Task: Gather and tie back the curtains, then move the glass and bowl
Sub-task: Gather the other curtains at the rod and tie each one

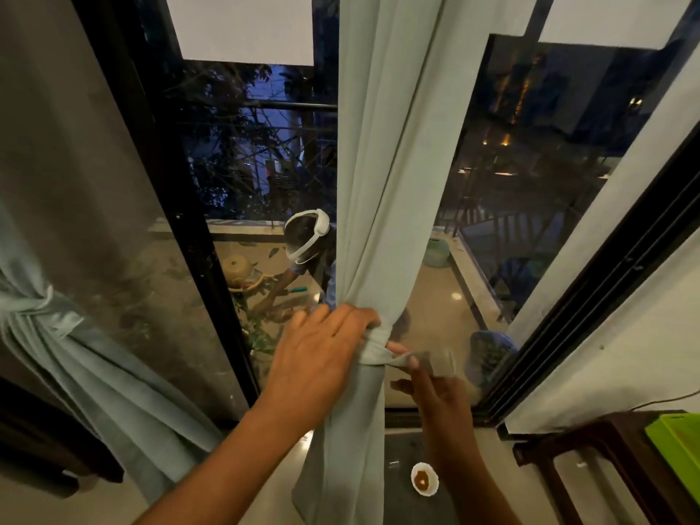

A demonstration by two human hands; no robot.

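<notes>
Where the pale green curtain hangs gathered in front of the dark window, a fabric tie-back wraps its narrow waist. Your left hand clasps the bunched cloth at that band, fingers curled round it. Your right hand pinches the loose end of the tie, which is blurred, and holds it out to the right of the curtain. A small white bowl with something brown in it sits on the floor below your right forearm. Farther left, a second curtain hangs already tied. At the right edge, a bright green tray rests on a dark wooden table.
</notes>
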